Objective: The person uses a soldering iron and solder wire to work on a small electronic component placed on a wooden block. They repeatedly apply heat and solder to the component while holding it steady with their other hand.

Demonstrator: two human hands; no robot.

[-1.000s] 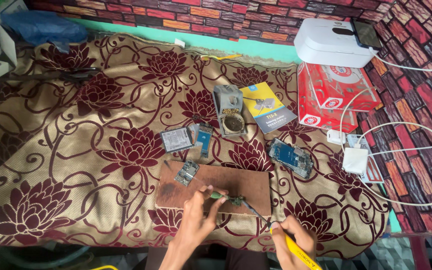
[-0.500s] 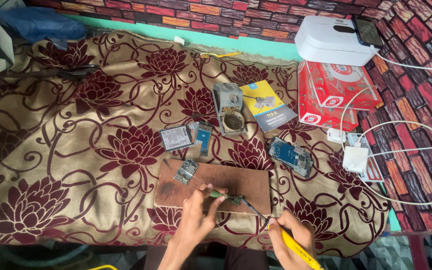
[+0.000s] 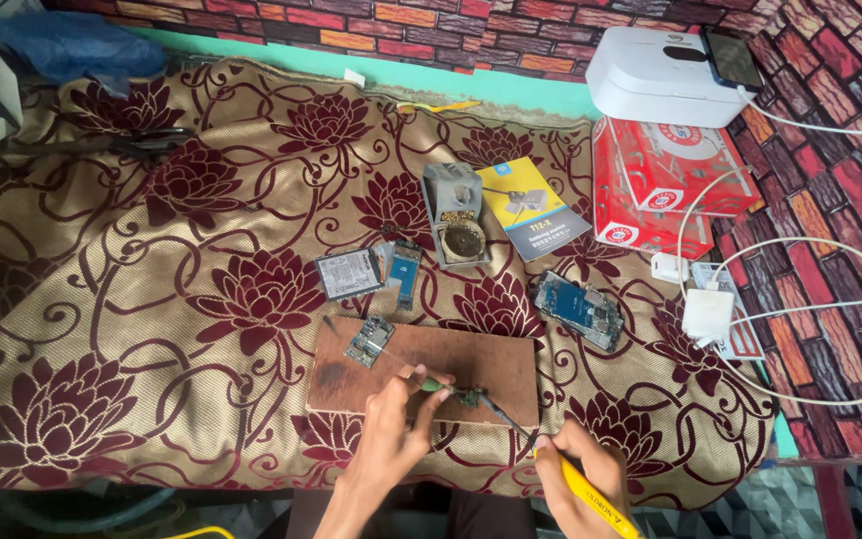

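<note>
- The left hand [image 3: 386, 444] has its fingertips pinched together on a small green circuit board [image 3: 456, 390], pressing it onto the brown rectangular wooden board [image 3: 471, 364] near that board's front edge.
- The right hand [image 3: 581, 479] is clamped around a yellow-handled soldering iron [image 3: 591, 499]; its dark tip reaches up-left to touch the small board.
- A second small grey circuit board [image 3: 369, 341] lies on the wooden board's far left corner, apart from both hands.
- The wooden board rests on a beige cloth with maroon flowers [image 3: 152, 299].
- Beyond it lie a grey metal soldering stand [image 3: 456, 215], a blue opened phone body [image 3: 581, 309] and a red cardboard box [image 3: 660, 185].
</note>
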